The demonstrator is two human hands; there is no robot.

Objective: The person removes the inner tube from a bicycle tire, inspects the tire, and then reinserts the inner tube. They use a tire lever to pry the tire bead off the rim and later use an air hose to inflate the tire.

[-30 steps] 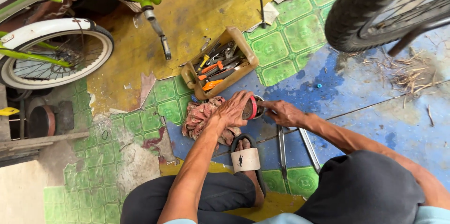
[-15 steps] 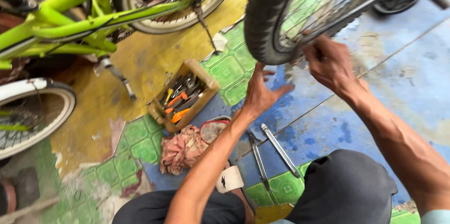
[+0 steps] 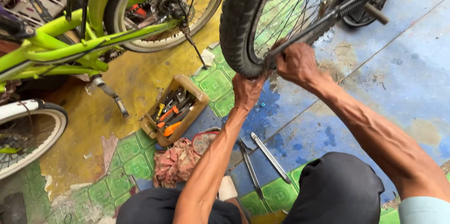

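A black bicycle tyre (image 3: 239,22) on a spoked wheel stands in front of me at the top centre. My left hand (image 3: 247,90) grips the tyre's lower edge from below. My right hand (image 3: 296,62) is closed on the rim and spokes just right of it, beside a dark frame stay (image 3: 323,18). Both forearms reach up from my lap. What my fingers hold inside the wheel is hidden.
A lime-green bicycle (image 3: 75,36) stands at the upper left, its kickstand (image 3: 110,93) down. A wooden tool box (image 3: 176,111) with orange-handled tools sits on the floor, a reddish rag (image 3: 176,163) below it. Two metal levers (image 3: 262,160) lie by my knees. A white-walled wheel (image 3: 28,135) is at the left.
My view tilted up toward the wheel. Both hands rose from the rag and floor tools and closed on the black tyre and rim.
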